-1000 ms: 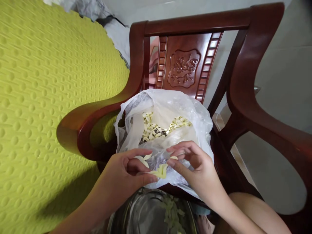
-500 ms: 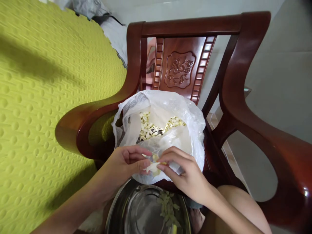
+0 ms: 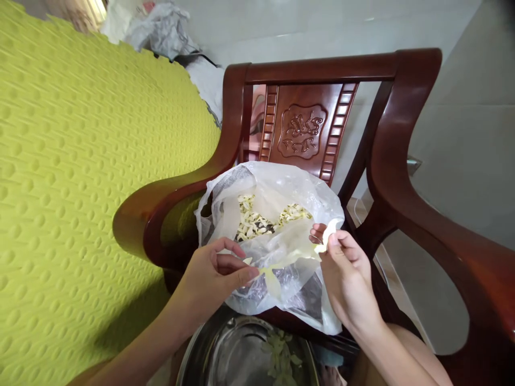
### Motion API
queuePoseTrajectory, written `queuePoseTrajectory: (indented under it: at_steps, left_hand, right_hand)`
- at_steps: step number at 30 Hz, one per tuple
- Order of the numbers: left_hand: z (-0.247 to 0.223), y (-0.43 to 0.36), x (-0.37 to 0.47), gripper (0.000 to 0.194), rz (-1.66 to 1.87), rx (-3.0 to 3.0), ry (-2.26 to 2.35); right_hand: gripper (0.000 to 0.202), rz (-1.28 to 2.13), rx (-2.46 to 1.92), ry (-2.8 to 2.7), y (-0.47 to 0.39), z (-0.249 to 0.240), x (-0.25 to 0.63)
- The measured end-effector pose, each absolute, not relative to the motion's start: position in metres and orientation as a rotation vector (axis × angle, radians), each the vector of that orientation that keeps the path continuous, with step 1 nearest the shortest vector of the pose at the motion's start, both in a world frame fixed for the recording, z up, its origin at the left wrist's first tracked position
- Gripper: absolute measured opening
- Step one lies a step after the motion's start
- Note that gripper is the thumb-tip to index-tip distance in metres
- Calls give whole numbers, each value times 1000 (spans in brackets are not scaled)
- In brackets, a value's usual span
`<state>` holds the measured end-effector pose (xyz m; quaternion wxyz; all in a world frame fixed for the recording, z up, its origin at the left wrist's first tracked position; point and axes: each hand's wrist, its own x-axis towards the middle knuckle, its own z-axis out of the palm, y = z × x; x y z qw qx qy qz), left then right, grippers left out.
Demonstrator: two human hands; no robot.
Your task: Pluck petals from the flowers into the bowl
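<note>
Between the thumb and fingertips of my left hand (image 3: pixel 225 268) is a pale yellow flower (image 3: pixel 272 283) with a petal hanging down. My right hand (image 3: pixel 348 268), raised to the right, pinches a curled white petal (image 3: pixel 328 235). Both hands are over the near side of a translucent plastic bag (image 3: pixel 281 171), which sits open on the chair seat. Inside the bag lie many loose whitish petals (image 3: pixel 253 222). Below the hands, a shiny metal basin (image 3: pixel 237 354) has pale greenish petals (image 3: pixel 281 354) at its right side.
A dark red wooden chair (image 3: pixel 338 69) with a carved back surrounds the bag, its curved armrests on both sides. Yellow textured foam matting (image 3: pixel 80 161) covers the left. Grey crumpled plastic (image 3: pixel 161 29) lies at the back left, against a pale wall (image 3: pixel 306 27).
My hands have drawn apart. The right one has moved right and up with the white petal, while the left keeps the flower near the same spot. The view has shifted slightly.
</note>
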<state>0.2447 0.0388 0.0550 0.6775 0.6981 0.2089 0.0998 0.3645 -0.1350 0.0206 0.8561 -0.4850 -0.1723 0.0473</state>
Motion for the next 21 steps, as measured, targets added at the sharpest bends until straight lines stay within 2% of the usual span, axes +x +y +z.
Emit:
queuePoseTrajectory:
  at_steps: [6,13,17,21]
  left_hand:
    - [56,28,245,34,263,1732,484]
    - [43,26,240,24,205,2041,454]
    - [30,32,233,9,-64,2213,327]
    - [22,28,225,17,-169,2344,231]
  right_hand:
    - [16,0,-1031,-294,-135,23,366]
    - [19,-90,-1010,-206,-144,21,384]
    - [23,-281,-968,-197,-153,29,401]
    - [38,203,-1128,-311,-145,33,381]
